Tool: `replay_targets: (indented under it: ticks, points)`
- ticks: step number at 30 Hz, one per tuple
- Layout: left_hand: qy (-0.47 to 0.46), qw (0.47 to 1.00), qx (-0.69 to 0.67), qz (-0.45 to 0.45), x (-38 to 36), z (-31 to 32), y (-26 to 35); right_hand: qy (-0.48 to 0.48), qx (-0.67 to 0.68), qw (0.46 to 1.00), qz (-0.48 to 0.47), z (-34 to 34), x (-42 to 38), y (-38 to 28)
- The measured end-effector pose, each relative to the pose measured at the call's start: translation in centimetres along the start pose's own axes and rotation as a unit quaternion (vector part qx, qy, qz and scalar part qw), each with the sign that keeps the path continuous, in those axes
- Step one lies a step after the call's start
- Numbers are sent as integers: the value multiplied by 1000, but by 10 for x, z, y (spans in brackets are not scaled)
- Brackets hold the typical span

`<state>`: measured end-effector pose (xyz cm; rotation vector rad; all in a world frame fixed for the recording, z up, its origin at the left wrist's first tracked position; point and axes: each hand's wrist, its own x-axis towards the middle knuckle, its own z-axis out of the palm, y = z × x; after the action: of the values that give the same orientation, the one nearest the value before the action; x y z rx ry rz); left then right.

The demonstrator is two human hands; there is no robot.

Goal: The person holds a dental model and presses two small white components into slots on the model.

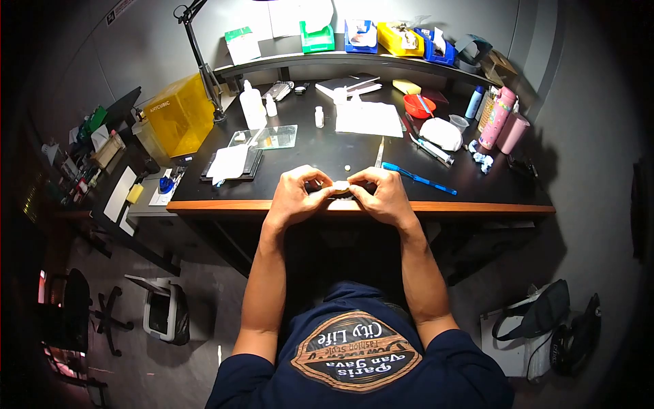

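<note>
Close above the desk's wooden front edge, my left hand (298, 193) and my right hand (383, 195) meet fingertip to fingertip. Thumbs and forefingers of both pinch a small off-white piece (341, 185), whose kind I cannot tell. A slim pointed tool (380, 153) extends up from behind the right hand's knuckles. Just right of that hand lies a blue pen-like tool (419, 178). A tiny pale bit (347, 168) rests on the black desktop beyond the fingers.
Left on the desk (313, 150) are a glass plate (276, 137), a white cloth (229, 162) and a white bottle (252, 105). Paper (368, 119) lies behind. Rightward are a syringe (432, 150), red bowl (418, 105) and pink bottle (497, 118). A lamp arm (197, 61) rises back left.
</note>
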<state>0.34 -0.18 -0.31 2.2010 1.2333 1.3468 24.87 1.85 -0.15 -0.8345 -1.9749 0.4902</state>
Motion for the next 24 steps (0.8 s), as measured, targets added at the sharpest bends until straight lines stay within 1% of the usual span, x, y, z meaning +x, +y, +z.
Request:
replay_targets:
  ticks: [19, 22, 24]
  points:
    - [-7, 1000, 4, -10, 1, -1, 1, -5, 1, 1000, 1, 0, 0, 0]
    - [1, 1000, -8, 2, 0, 1, -1, -9, 19, 1000, 7, 1, 0, 2]
    - [-3, 1000, -4, -8, 0, -2, 3, -10, 16, 1000, -2, 1, 0, 2]
